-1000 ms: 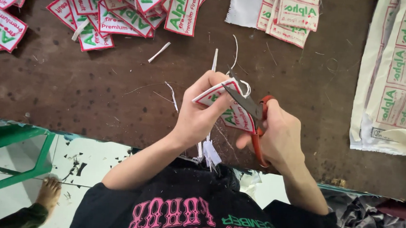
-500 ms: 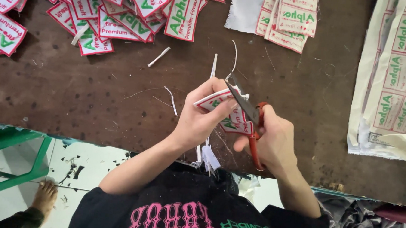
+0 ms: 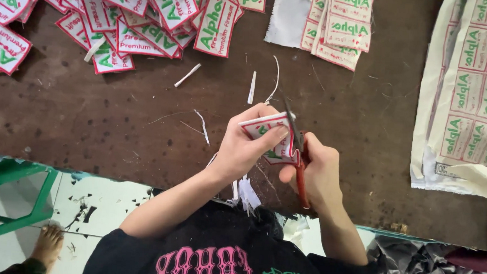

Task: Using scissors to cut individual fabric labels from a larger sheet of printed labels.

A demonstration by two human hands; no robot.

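The left hand pinched a white, red-edged fabric label while the right hand gripped red-handled scissors, blades now nearer closed than before.

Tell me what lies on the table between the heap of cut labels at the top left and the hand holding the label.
In the head view, between the heap of cut labels and the left hand, only thin white trimmed strips lie scattered on the brown table.

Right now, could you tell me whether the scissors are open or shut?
Nearly shut: the scissors in the right hand show as one thin line at the edge of the label held by the left hand.
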